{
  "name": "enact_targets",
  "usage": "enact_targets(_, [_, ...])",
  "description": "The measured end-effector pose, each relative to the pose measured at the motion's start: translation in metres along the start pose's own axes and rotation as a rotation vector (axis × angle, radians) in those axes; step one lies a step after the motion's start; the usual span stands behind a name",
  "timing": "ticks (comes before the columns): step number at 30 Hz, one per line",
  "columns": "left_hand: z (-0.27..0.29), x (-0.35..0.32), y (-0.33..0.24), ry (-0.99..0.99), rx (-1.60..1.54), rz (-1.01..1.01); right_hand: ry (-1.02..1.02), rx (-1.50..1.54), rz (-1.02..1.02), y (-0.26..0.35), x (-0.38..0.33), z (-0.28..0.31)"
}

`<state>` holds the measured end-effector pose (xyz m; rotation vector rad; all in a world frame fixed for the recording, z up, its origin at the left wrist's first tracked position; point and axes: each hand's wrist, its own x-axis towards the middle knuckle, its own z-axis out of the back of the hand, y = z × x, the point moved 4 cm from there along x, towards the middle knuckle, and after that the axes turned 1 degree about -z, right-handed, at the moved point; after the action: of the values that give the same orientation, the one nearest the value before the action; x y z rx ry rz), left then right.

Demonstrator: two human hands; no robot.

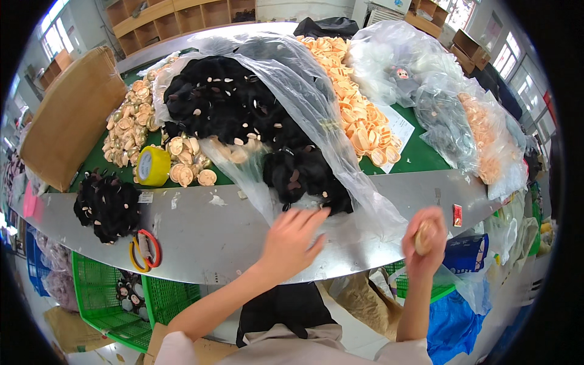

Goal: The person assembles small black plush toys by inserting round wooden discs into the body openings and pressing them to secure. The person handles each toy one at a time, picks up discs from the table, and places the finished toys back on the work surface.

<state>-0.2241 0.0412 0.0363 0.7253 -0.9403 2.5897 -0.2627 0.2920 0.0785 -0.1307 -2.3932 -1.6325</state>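
Observation:
My left hand (291,242) reaches over the metal table edge with its fingers spread. Its fingertips are at the near end of a pile of black plush pieces (298,176), which spill from a large clear plastic bag (304,91). Whether they touch the plush I cannot tell. Off to the right, my right hand (424,249) is closed around a small tan rounded piece (423,237), slightly blurred. It resembles the peach plastic pieces (359,121) heaped beyond the bag.
On the left are a yellow tape roll (153,166), more peach pieces (131,125), black plush pieces (108,205), scissors (145,250) and a cardboard box (70,118). Filled plastic bags (447,121) stand at right, near a red packet (457,215). Green crates (112,304) sit below.

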Motion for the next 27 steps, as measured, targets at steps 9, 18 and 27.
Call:
enact_targets(9, [-0.001,0.009,0.02,0.002,-0.238,0.121,0.054,-0.052,-0.233,-0.055,-0.089,-0.034])
enact_targets(18, [0.074,-0.131,-0.005,-0.426,-0.819,0.472,0.198,-0.068,-0.616,-0.117,-0.107,-0.115])
enact_targets(27, [0.082,-0.175,-0.002,-0.182,-0.75,0.612,0.269,-0.068,-0.667,-0.125,-0.111,-0.138])
